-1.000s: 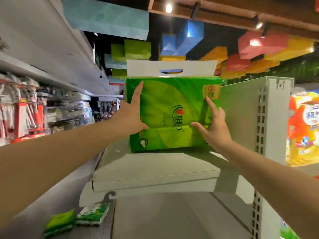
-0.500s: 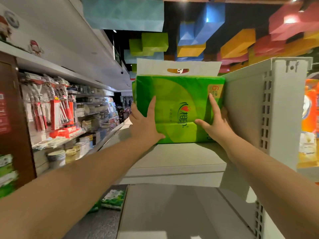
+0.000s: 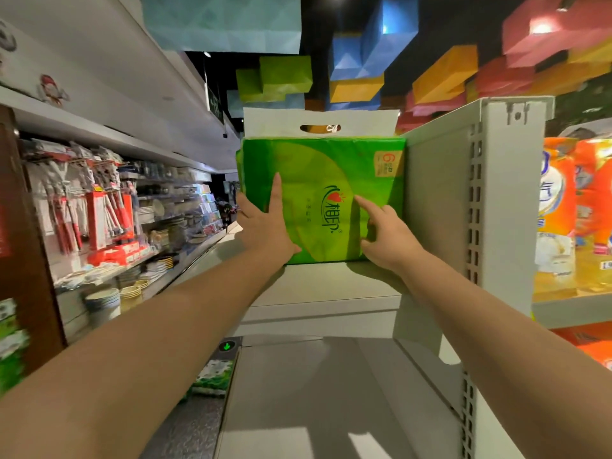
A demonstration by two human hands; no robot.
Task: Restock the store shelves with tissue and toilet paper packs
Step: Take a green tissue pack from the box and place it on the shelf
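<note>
A green tissue pack (image 3: 331,173) with a white carry handle stands upright on the top shelf (image 3: 318,286), its right side against the white upright panel (image 3: 440,200). My left hand (image 3: 265,223) lies on the pack's left front, its index finger straight up the face and other fingers wrapped round the left edge. On the lower right front of the pack rests my right hand (image 3: 385,236), index finger extended, the other fingers bent.
A lower white shelf (image 3: 331,392) juts out below. Orange packs (image 3: 576,220) fill the shelf right of the panel. Left of the aisle stand racks of utensils and bowls (image 3: 109,220). Small green packs (image 3: 213,379) lie on the floor.
The pack has slid back and right until it sits against the upright panel. My right hand moved from its right edge to the front face, and the view has come closer.
</note>
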